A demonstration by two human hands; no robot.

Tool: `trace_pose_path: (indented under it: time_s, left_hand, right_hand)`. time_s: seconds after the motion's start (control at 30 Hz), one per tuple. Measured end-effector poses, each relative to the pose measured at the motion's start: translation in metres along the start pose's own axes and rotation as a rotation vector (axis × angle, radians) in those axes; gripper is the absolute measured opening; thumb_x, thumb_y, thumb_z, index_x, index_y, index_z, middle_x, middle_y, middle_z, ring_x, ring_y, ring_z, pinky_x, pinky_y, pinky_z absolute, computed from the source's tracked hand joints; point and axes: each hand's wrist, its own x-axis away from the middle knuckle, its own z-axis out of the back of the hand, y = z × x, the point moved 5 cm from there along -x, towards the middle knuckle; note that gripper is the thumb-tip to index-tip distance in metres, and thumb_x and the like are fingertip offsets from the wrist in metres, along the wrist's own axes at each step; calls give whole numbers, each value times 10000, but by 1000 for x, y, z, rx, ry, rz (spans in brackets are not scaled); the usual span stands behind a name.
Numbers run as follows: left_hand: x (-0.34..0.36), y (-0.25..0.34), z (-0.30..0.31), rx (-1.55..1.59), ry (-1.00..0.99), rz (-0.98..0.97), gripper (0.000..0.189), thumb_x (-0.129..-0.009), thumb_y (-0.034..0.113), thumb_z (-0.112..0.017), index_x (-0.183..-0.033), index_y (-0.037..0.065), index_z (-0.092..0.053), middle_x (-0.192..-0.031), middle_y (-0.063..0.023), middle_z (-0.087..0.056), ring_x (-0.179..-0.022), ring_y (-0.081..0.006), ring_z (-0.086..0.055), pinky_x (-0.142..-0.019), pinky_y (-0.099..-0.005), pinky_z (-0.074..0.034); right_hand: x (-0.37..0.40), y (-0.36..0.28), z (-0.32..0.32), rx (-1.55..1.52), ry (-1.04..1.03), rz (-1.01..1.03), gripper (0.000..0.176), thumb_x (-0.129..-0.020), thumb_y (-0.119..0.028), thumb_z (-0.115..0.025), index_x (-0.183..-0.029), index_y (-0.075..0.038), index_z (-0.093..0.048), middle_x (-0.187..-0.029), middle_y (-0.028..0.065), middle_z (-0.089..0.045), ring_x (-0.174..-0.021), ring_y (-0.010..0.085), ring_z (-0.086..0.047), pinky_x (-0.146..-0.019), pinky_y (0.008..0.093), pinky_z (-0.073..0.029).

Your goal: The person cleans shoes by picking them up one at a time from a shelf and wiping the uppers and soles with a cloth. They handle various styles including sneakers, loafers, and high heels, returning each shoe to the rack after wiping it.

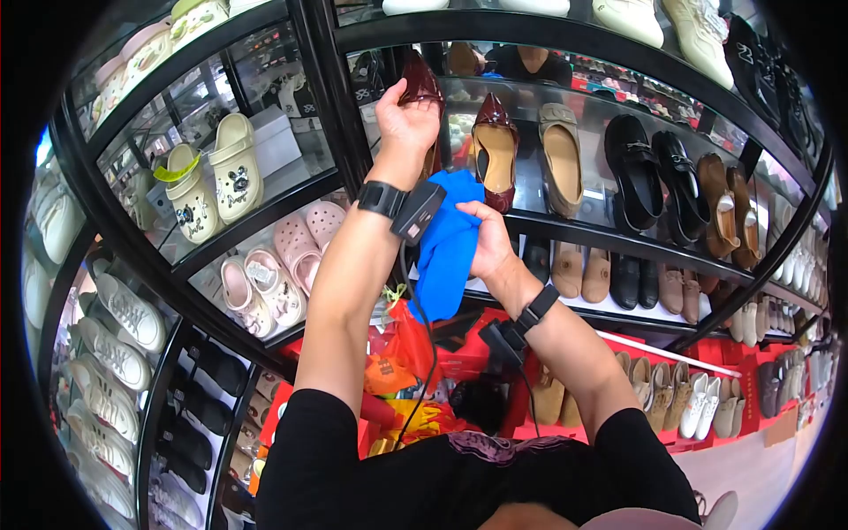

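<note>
My left hand (409, 124) is up at the shelf, its fingers curled against a dark red glossy pointed shoe (420, 78); part of that shoe is hidden behind the hand. A bright blue cloth (449, 256) hangs bunched from my right hand (492, 243), which is closed on it just below the shelf edge. The matching dark red pointed shoe (496, 146) stands on the shelf to the right of my left hand, with its tan insole showing. Beside it is a beige flat shoe (561, 159).
Black loafers (632, 172) and brown shoes (720, 208) continue along this shelf. Cream clogs (234, 168) and pink clogs (296, 243) occupy the left shelves. A black upright post (325, 97) divides the racks. Red and orange bags (411, 344) lie below my hands.
</note>
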Motion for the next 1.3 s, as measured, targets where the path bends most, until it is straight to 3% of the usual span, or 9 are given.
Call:
trace_pose_path:
  time_s: [0.17, 0.53, 0.77, 0.9, 0.97, 1.03, 1.1, 1.17, 1.3]
  left_hand:
    - [-30, -13, 27, -34, 98, 25, 318, -776, 123, -556, -1053, -30, -519, -1111, -139, -558, -1039, -275, -516, -978, -388, -368]
    - [-37, -22, 62, -281, 286, 110, 441, -780, 126, -548, -1161, -48, -413, -1296, -197, -397, -1229, -286, -372, -1071, -385, -218]
    - [9, -2, 51, -490, 300, 176, 412, -791, 107, -553, -1148, -60, -436, -1322, -228, -372, -1244, -302, -358, -1064, -404, -252]
    - [87, 13, -4, -615, -22, -71, 398, -820, 47, -530, -1193, -46, -425, -1248, -230, -458, -1168, -295, -460, -995, -408, -373]
    - [135, 5, -50, -682, -339, -74, 393, -833, 26, -513, -1210, -31, -419, -1213, -217, -496, -1115, -290, -511, -958, -392, -416]
    - [184, -6, -98, -802, -629, -248, 400, -847, 51, -522, -1221, -37, -411, -1210, -215, -496, -1095, -313, -519, -953, -428, -416]
    - [230, -15, -137, -718, -925, -489, 447, -862, 122, -545, -1249, -38, -392, -1182, -212, -507, -1065, -334, -532, -896, -470, -448]
    - [284, -22, -144, -703, -1044, -672, 456, -854, 120, -557, -1250, -37, -392, -1174, -207, -510, -1057, -331, -535, -888, -463, -451]
    - [329, -23, -139, -749, -889, -859, 475, -839, 117, -579, -1250, -33, -393, -1159, -198, -516, -1041, -323, -541, -873, -450, -455]
  right_hand:
    - [-11, -8, 9, 20, 8, 25, 379, -773, -146, -529, -1122, 1, -532, -1095, 166, -595, -992, 330, -572, -938, 477, -412]
    - [5, -3, 0, 47, -13, 13, 396, -778, -150, -537, -1142, 3, -518, -1103, 168, -592, -1003, 324, -571, -940, 469, -414]
    - [70, 10, 45, 72, 118, -47, 386, -771, -93, -573, -1136, 17, -515, -1050, 150, -611, -960, 295, -598, -895, 432, -460]
    - [164, 24, 71, 302, 280, 7, 434, -754, -8, -559, -1180, 9, -479, -1087, 149, -588, -967, 263, -599, -885, 392, -476]
    - [209, 31, 96, 298, 341, 0, 480, -738, 11, -553, -1208, -6, -459, -1112, 150, -573, -992, 261, -589, -894, 392, -472]
    - [254, 34, 116, 270, 430, 35, 485, -734, 10, -552, -1210, -10, -459, -1113, 147, -572, -1002, 266, -582, -899, 396, -468]
    - [296, 37, 138, 252, 531, 60, 490, -730, 10, -550, -1211, -14, -459, -1114, 144, -571, -1012, 272, -576, -904, 400, -464]
    - [335, 31, 160, 132, 651, 244, 492, -726, -8, -562, -1208, -19, -463, -1122, 134, -570, -1023, 282, -567, -907, 413, -459]
    - [384, 24, 154, 136, 758, 321, 475, -728, -11, -561, -1195, -25, -478, -1117, 119, -575, -1013, 279, -569, -909, 413, -455]
